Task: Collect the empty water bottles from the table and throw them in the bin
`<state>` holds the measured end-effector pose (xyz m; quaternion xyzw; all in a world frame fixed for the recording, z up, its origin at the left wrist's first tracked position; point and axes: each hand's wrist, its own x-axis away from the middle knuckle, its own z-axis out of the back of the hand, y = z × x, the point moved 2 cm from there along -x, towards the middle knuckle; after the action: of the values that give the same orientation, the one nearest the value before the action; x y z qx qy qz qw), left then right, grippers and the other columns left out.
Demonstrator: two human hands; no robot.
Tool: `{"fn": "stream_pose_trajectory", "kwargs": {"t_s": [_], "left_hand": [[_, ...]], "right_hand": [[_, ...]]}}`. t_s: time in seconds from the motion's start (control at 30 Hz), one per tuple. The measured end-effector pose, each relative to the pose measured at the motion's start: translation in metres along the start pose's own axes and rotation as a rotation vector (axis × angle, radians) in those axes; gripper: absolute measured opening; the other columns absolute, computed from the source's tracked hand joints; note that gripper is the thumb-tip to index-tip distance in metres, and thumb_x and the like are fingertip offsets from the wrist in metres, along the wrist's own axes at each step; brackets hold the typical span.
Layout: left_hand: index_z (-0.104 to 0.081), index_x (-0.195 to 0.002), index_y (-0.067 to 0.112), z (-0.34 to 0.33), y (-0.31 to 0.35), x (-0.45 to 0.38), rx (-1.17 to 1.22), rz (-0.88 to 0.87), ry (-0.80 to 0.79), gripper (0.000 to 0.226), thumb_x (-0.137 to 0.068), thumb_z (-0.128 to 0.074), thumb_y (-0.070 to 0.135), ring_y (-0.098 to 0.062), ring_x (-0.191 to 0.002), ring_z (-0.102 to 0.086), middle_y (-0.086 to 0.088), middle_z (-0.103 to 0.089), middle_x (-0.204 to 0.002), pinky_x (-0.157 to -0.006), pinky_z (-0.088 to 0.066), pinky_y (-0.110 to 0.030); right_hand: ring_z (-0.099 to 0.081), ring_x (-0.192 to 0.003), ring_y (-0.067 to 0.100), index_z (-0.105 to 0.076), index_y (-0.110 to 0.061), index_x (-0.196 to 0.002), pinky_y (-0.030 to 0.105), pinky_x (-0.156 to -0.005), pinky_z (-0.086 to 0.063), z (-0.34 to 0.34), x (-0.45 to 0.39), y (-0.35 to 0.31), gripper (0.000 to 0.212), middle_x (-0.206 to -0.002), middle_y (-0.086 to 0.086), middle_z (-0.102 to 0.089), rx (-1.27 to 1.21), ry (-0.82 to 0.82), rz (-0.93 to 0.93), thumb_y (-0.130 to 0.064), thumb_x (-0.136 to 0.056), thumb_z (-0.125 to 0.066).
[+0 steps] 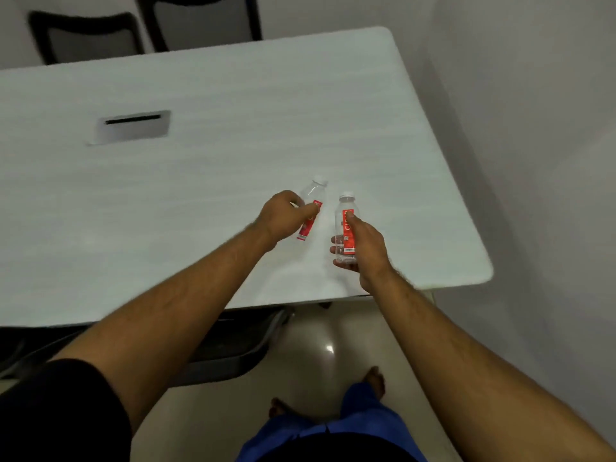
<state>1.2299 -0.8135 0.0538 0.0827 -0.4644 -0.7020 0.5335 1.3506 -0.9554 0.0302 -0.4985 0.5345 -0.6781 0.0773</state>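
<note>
Left hand (283, 216): fingers curled round the tilted bottle (311, 208) at its red label, cap beyond the knuckles.
Right hand (365, 246): wrapped round the upright bottle (345, 228), thumb along the label, fingertips under the base.
Bottles: both clear and seemingly empty, held above the white table (200, 181), just beside each other.
Bin: not in view.
Risk: thin plastic may crumple or slip if a grip loosens; the caps could knock together in the turn away.

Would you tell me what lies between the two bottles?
Nothing: in the head view, only bare table shows between the left bottle and the right bottle.
</note>
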Motion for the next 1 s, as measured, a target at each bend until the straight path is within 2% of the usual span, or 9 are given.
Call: {"fn": "stream_pose_trajectory", "kwargs": {"t_s": [0.07, 0.13, 0.23, 0.3, 0.5, 0.67, 0.77, 0.83, 1.0], "left_hand": [[-0.063, -0.098, 0.015, 0.053, -0.022, 0.015, 0.265, 0.087, 0.008, 0.03, -0.089, -0.065, 0.044, -0.021, -0.091, -0.065, -0.006, -0.068, -0.101, -0.078, -0.054, -0.036], [-0.066, -0.103, 0.014, 0.103, -0.043, 0.034, 0.424, 0.134, 0.042, 0.033, -0.091, -0.059, 0.044, -0.021, -0.087, -0.067, -0.005, -0.071, -0.096, -0.08, -0.056, -0.039], [-0.064, -0.099, 0.018, 0.176, -0.075, 0.062, 0.585, 0.158, 0.121, 0.03, -0.095, -0.052, 0.045, -0.018, -0.073, -0.062, -0.002, -0.065, -0.083, -0.07, -0.052, -0.032], [-0.063, -0.108, 0.018, 0.237, -0.108, 0.087, 0.654, 0.162, 0.229, 0.037, -0.096, -0.046, 0.049, -0.018, -0.073, -0.06, -0.004, -0.063, -0.087, -0.067, -0.052, -0.032], [-0.06, -0.115, 0.016, 0.365, -0.179, 0.142, 0.717, 0.17, 0.55, 0.042, -0.098, -0.04, 0.049, -0.021, -0.079, -0.06, -0.006, -0.061, -0.09, -0.068, -0.053, -0.035], [-0.057, -0.113, 0.019, 0.475, -0.251, 0.188, 0.729, 0.179, 0.817, 0.032, -0.101, -0.041, 0.045, -0.019, -0.085, -0.062, -0.003, -0.062, -0.096, -0.078, -0.056, -0.038], [-0.057, -0.113, 0.02, 0.533, -0.298, 0.203, 0.757, 0.169, 0.896, 0.026, -0.101, -0.045, 0.04, -0.019, -0.088, -0.062, -0.001, -0.061, -0.093, -0.077, -0.054, -0.035], [-0.055, -0.119, 0.022, 0.566, -0.328, 0.209, 0.755, 0.184, 0.927, 0.026, -0.101, -0.048, 0.039, -0.018, -0.094, -0.064, 0.001, -0.063, -0.099, -0.083, -0.054, -0.034], [-0.062, -0.119, 0.017, 0.668, -0.419, 0.233, 0.761, 0.26, 1.021, 0.03, -0.096, -0.061, 0.037, -0.017, -0.089, -0.073, -0.002, -0.073, -0.103, -0.074, -0.061, -0.034]], "right_hand": [[-0.074, -0.08, 0.021, -0.063, -0.017, -0.118, 0.038, -0.072, -0.062, -0.056, 0.014, -0.008, 0.041, -0.099, 0.01, -0.077, 0.014, -0.06, 0.038, -0.052, -0.099, -0.053], [-0.074, -0.082, 0.022, -0.063, -0.016, -0.121, 0.04, -0.074, -0.062, -0.108, 0.027, -0.011, 0.04, -0.103, 0.012, -0.077, 0.01, -0.12, 0.071, -0.049, -0.1, -0.051], [-0.072, -0.079, 0.021, -0.065, -0.016, -0.115, 0.04, -0.074, -0.061, -0.187, 0.044, -0.014, 0.037, -0.099, 0.01, -0.075, 0.017, -0.192, 0.112, -0.047, -0.101, -0.05], [-0.07, -0.078, 0.021, -0.066, -0.018, -0.107, 0.04, -0.073, -0.06, -0.259, 0.065, -0.013, 0.034, -0.095, 0.008, -0.072, 0.046, -0.267, 0.128, -0.047, -0.1, -0.051], [-0.07, -0.083, 0.021, -0.069, -0.018, -0.112, 0.034, -0.068, -0.059, -0.427, 0.115, -0.006, 0.038, -0.098, 0.007, -0.073, 0.138, -0.451, 0.157, -0.05, -0.099, -0.053], [-0.07, -0.08, 0.023, -0.07, -0.019, -0.095, 0.035, -0.07, -0.06, -0.572, 0.159, 0.008, 0.033, -0.09, 0.006, -0.073, 0.237, -0.611, 0.176, -0.049, -0.097, -0.057], [-0.073, -0.093, 0.027, -0.071, -0.018, -0.108, 0.035, -0.071, -0.059, -0.651, 0.173, 0.025, 0.038, -0.105, 0.009, -0.076, 0.262, -0.701, 0.197, -0.052, -0.096, -0.057], [-0.073, -0.097, 0.026, -0.069, -0.02, -0.112, 0.033, -0.07, -0.059, -0.698, 0.18, 0.035, 0.037, -0.11, 0.009, -0.075, 0.273, -0.731, 0.207, -0.051, -0.097, -0.056], [-0.075, -0.094, 0.022, -0.069, -0.027, -0.099, 0.036, -0.075, -0.062, -0.839, 0.218, 0.067, 0.025, -0.104, 0.004, -0.077, 0.335, -0.844, 0.199, -0.049, -0.099, -0.056]]}}
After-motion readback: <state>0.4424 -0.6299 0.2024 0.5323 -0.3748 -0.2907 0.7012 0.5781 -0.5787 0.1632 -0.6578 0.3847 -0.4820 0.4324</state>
